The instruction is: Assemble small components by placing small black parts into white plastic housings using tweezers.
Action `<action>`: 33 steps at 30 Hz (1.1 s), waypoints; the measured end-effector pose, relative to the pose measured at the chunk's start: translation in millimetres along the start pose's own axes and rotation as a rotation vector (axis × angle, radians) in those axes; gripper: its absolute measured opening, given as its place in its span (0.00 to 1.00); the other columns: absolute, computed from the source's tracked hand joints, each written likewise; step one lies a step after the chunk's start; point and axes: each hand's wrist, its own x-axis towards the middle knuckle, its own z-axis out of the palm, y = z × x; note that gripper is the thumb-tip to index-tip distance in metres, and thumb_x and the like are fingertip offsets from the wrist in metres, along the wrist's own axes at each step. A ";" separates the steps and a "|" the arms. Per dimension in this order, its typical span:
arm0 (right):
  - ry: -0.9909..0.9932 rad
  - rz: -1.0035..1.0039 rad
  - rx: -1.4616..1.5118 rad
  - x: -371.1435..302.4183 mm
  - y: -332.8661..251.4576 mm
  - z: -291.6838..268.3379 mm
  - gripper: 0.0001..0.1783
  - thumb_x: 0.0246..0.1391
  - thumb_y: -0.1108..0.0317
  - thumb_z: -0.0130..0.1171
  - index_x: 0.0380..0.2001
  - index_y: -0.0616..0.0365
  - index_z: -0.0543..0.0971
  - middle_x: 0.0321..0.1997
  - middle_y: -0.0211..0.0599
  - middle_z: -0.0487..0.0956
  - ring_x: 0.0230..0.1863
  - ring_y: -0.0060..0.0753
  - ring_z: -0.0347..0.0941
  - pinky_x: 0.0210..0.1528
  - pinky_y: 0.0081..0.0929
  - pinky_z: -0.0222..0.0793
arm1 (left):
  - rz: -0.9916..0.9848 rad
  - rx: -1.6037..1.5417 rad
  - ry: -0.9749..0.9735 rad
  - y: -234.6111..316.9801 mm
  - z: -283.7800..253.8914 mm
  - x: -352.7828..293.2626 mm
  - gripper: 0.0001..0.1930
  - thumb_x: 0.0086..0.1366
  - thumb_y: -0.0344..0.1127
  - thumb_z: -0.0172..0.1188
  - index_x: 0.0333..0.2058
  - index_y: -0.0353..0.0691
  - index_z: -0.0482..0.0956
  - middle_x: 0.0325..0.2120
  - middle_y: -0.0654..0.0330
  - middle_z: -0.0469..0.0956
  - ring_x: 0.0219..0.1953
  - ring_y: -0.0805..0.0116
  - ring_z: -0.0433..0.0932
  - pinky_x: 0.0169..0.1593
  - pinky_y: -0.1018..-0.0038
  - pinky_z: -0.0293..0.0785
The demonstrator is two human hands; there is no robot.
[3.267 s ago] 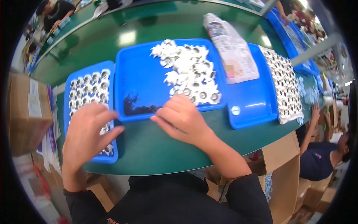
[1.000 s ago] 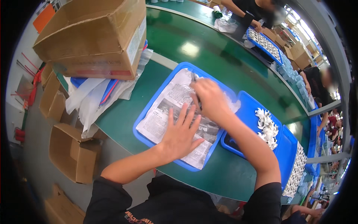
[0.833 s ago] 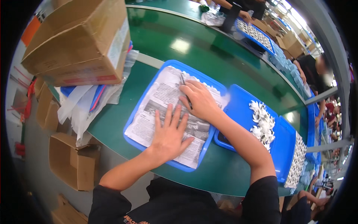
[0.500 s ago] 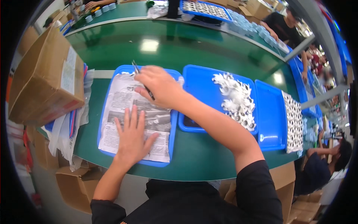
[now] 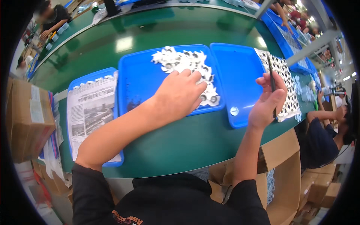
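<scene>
My left hand [image 5: 179,93] reaches over the loose white plastic parts [image 5: 205,71], which have dark round centres and are heaped in the middle blue tray [image 5: 137,71]. Its fingers are curled down onto the heap and their tips are hidden, so what they pinch does not show. A slim black pen-like tool [image 5: 271,71] stands upright in my right hand [image 5: 268,101], whose fingers are closed around it. That hand is above the right blue tray [image 5: 240,75], beside neat rows of the same white parts [image 5: 282,78] along its right side.
At the left, newspaper [image 5: 93,108] covers another blue tray [image 5: 117,160], with white parts peeking out at its far edge. A cardboard box [image 5: 30,116] stands at the far left. Open cartons [image 5: 281,150] sit below the green table [image 5: 180,144]. Other people work around it.
Both hands have left the newspaper-covered tray. My left hand has moved right to the loose parts; my right hand has carried the black tool over to the right tray. The view has swung right.
</scene>
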 end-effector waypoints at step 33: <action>-0.457 0.208 0.145 -39.3 3.9 27.9 0.10 0.67 0.76 0.68 0.47 0.65 0.77 0.44 0.43 0.86 0.44 0.29 0.83 0.50 0.25 0.79 | -0.324 -0.283 0.017 -13.6 32.8 -54.6 0.09 0.64 0.33 0.72 0.41 0.38 0.87 0.40 0.56 0.83 0.49 0.53 0.81 0.54 0.58 0.78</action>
